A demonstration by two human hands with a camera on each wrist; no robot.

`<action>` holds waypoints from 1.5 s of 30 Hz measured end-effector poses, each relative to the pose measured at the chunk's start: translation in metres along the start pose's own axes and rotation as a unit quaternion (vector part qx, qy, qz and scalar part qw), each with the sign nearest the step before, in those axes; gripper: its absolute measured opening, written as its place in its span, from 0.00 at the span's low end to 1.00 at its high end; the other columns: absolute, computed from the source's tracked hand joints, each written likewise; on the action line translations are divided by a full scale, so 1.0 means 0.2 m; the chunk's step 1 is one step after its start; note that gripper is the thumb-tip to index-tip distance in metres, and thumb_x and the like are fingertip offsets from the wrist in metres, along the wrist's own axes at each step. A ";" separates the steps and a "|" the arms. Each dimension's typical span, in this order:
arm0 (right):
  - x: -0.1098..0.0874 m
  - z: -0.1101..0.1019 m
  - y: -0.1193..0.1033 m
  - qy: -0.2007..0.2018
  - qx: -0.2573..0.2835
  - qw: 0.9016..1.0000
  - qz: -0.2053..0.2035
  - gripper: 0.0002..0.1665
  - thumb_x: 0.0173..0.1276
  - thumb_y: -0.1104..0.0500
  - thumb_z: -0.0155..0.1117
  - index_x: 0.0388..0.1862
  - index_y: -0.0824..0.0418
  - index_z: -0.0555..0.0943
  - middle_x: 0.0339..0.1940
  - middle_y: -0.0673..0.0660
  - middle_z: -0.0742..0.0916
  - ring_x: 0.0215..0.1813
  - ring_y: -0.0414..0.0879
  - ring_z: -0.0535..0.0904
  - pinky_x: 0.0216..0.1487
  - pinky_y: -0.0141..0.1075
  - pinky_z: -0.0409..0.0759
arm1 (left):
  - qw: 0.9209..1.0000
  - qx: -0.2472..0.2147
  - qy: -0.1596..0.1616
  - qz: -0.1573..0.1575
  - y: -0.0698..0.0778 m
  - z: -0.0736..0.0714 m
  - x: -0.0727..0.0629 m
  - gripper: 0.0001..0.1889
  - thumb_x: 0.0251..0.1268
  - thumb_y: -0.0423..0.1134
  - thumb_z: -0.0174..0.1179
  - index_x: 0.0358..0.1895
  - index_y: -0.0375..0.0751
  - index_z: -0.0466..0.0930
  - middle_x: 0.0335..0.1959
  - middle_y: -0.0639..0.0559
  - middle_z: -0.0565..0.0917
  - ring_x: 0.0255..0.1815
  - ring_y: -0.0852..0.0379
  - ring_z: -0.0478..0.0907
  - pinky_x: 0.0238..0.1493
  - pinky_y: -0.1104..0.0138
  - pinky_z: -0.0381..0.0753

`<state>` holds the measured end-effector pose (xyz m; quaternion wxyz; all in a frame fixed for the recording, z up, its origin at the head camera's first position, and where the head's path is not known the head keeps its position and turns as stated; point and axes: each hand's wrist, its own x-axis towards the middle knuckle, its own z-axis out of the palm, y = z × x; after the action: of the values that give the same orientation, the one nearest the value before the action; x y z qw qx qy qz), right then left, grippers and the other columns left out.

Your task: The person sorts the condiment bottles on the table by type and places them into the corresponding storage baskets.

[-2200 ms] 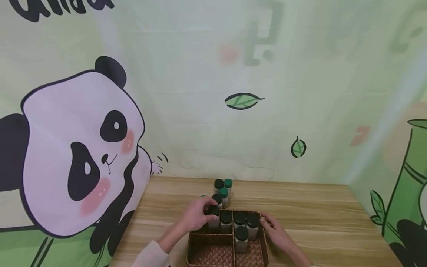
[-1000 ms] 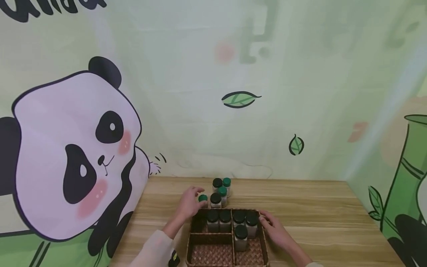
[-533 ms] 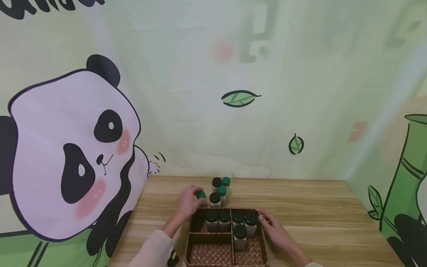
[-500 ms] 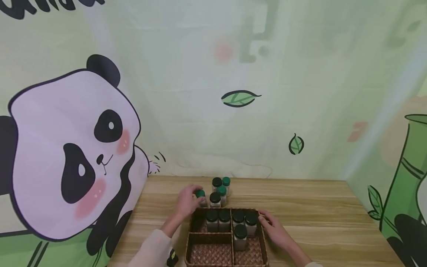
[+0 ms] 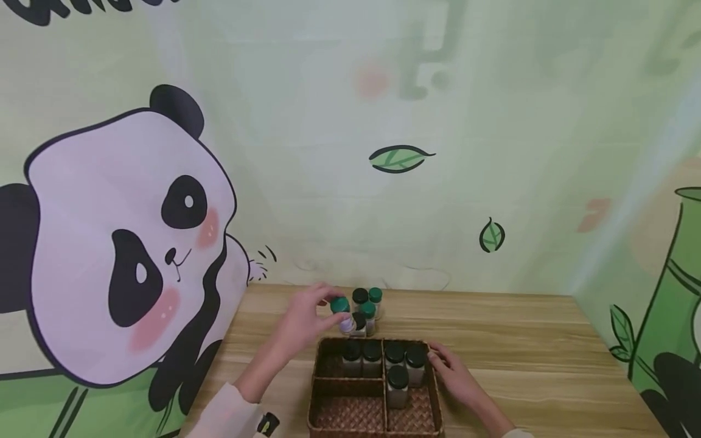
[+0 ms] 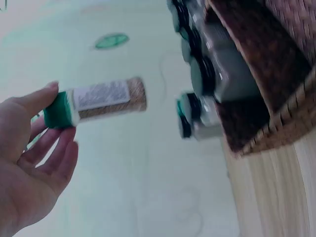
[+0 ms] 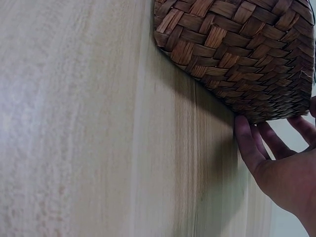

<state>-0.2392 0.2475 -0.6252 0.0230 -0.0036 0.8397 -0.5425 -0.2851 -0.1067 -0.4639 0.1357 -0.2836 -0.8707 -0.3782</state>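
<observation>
Left of centre, near the wood-grain tabletop's [image 5: 509, 359] far edge, the left hand [image 5: 302, 319] pinches a clear, green-capped cylindrical jar [image 6: 108, 98] by its cap, fingers parted the cap's width; its white label [image 6: 102, 94] is too blurred to read. Rightward, the right hand's [image 5: 456, 376] loosely extended fingers touch the brown woven basket [image 5: 350, 413] at its far right corner.

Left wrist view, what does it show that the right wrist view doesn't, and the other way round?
Only the left wrist view shows the left hand pinching the green cap of a clear, labelled bottle with brown contents, plus several dark-capped jars and a leaf print.

Only the right wrist view shows the right hand, its fingertips touching the outside of the basket.

Both share the brown woven basket and the wooden tabletop.
</observation>
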 end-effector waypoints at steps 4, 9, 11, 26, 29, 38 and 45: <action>0.01 0.00 0.01 0.001 -0.005 1.000 -0.010 0.29 0.86 0.53 0.55 0.75 0.71 0.72 0.71 0.72 0.79 0.67 0.63 0.79 0.66 0.55 0.78 | 0.997 -0.018 -0.078 0.013 0.10 0.02 -0.08 0.18 0.64 0.46 0.78 0.55 0.51 0.88 0.47 0.64 0.85 0.47 0.63 0.84 0.51 0.65 0.86; 0.01 0.00 0.00 0.004 -0.002 1.000 -0.010 0.28 0.86 0.54 0.55 0.75 0.72 0.73 0.71 0.72 0.79 0.67 0.64 0.79 0.66 0.55 0.78 | 0.982 -0.061 -0.181 0.011 0.15 0.11 -0.18 0.16 0.67 0.46 0.76 0.56 0.51 0.87 0.47 0.63 0.84 0.45 0.64 0.83 0.46 0.68 0.85; 0.01 0.00 0.00 0.005 0.000 1.000 -0.010 0.28 0.86 0.54 0.55 0.74 0.73 0.72 0.71 0.73 0.79 0.67 0.64 0.79 0.66 0.56 0.78 | 0.975 -0.066 -0.210 0.005 0.15 0.15 -0.21 0.16 0.68 0.46 0.75 0.56 0.52 0.87 0.49 0.63 0.84 0.45 0.67 0.82 0.45 0.70 0.84; 0.01 0.00 0.02 0.011 0.000 1.000 -0.014 0.27 0.86 0.56 0.55 0.74 0.72 0.73 0.68 0.72 0.81 0.65 0.62 0.81 0.63 0.53 0.79 | 0.962 -0.030 -0.269 -0.021 0.04 0.51 -0.38 0.16 0.68 0.47 0.74 0.55 0.51 0.86 0.47 0.66 0.82 0.42 0.73 0.79 0.41 0.74 0.82; 0.01 0.00 0.01 0.010 0.001 1.000 -0.016 0.27 0.86 0.56 0.56 0.73 0.72 0.74 0.67 0.72 0.82 0.65 0.62 0.81 0.63 0.53 0.79 | 0.963 -0.037 -0.264 -0.028 0.03 0.53 -0.38 0.15 0.68 0.47 0.75 0.54 0.52 0.86 0.46 0.67 0.81 0.43 0.73 0.80 0.42 0.74 0.82; 0.01 0.00 0.01 0.010 -0.006 1.000 -0.020 0.27 0.86 0.56 0.55 0.73 0.72 0.74 0.68 0.72 0.81 0.65 0.62 0.81 0.64 0.53 0.79 | 0.958 -0.040 -0.282 -0.034 0.05 0.50 -0.36 0.19 0.67 0.49 0.75 0.56 0.50 0.85 0.48 0.65 0.80 0.43 0.73 0.78 0.42 0.74 0.82; 0.01 0.00 0.01 0.011 -0.001 1.000 -0.021 0.27 0.85 0.55 0.56 0.73 0.72 0.74 0.69 0.72 0.80 0.66 0.62 0.80 0.64 0.54 0.79 | 0.964 -0.074 -0.254 -0.032 0.06 0.41 -0.24 0.20 0.68 0.49 0.74 0.58 0.45 0.86 0.49 0.56 0.85 0.51 0.61 0.84 0.51 0.66 0.85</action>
<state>-0.2408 0.2483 -0.6271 0.0022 -0.0154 0.8400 -0.5424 -0.2409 -0.0583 -0.5335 -0.1230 -0.3518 -0.8546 -0.3616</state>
